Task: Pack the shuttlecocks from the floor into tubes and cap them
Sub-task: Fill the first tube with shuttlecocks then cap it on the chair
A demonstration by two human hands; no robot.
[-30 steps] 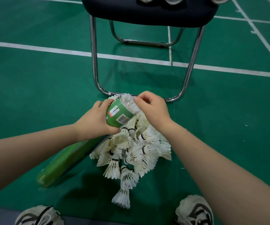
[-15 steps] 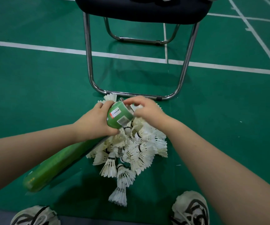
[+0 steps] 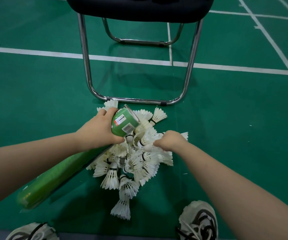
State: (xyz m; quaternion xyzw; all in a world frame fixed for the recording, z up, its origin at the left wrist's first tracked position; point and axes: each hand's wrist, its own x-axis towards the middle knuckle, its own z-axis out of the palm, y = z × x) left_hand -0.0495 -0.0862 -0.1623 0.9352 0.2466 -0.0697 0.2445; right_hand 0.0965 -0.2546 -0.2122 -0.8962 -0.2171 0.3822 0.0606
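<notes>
A pile of white feather shuttlecocks lies on the green court floor in front of me. My left hand grips a green tube near its open end, which points up and away over the pile. A second green tube lies on the floor under my left forearm, slanting toward the lower left. My right hand is down in the pile with its fingers curled round a shuttlecock; the fingertips are hidden among the feathers.
A black-seated chair on chrome legs stands just beyond the pile. White court lines cross the floor. My two shoes show at the bottom edge.
My right hand has left the tube's mouth and dropped down and right into the pile, closing on a shuttlecock. The left hand keeps hold of the tube.
</notes>
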